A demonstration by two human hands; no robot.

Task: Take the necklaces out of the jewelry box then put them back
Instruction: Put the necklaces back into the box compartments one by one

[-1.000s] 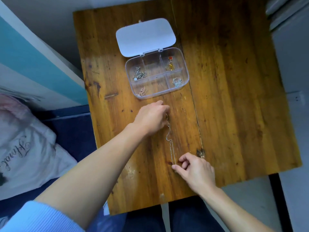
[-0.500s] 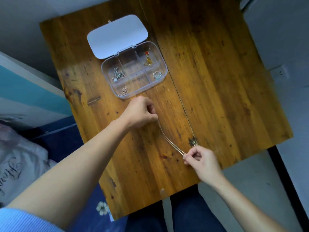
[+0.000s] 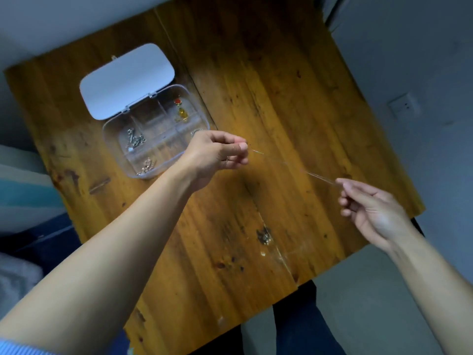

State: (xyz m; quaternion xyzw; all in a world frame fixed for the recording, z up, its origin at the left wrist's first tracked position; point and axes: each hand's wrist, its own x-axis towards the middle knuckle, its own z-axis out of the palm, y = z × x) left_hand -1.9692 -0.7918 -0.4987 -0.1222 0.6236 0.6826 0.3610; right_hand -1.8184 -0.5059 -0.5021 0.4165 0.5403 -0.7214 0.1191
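A thin silver necklace (image 3: pixel 317 176) stretches taut in the air above the wooden table (image 3: pixel 268 103). My left hand (image 3: pixel 215 155) pinches one end just right of the clear jewelry box (image 3: pixel 122 163). My right hand (image 3: pixel 371 211) pinches the other end near the table's right edge. The box stands open with its white lid (image 3: pixel 128 80) laid back. A silver chain (image 3: pixel 134 142), a rose-gold piece (image 3: pixel 147 166) and a red and gold pendant (image 3: pixel 180 110) lie in separate compartments. My left hand hides part of the box's right side.
A dark knot (image 3: pixel 263 235) marks the table near its front edge. A wall socket (image 3: pixel 404 106) sits to the right. Bedding (image 3: pixel 15 283) lies at the lower left. My legs in dark trousers (image 3: pixel 302 326) show below the table.
Both hands lifted the necklace off the table and moved apart. The right hand swung far to the right, pulling the chain taut. The camera view shifted.
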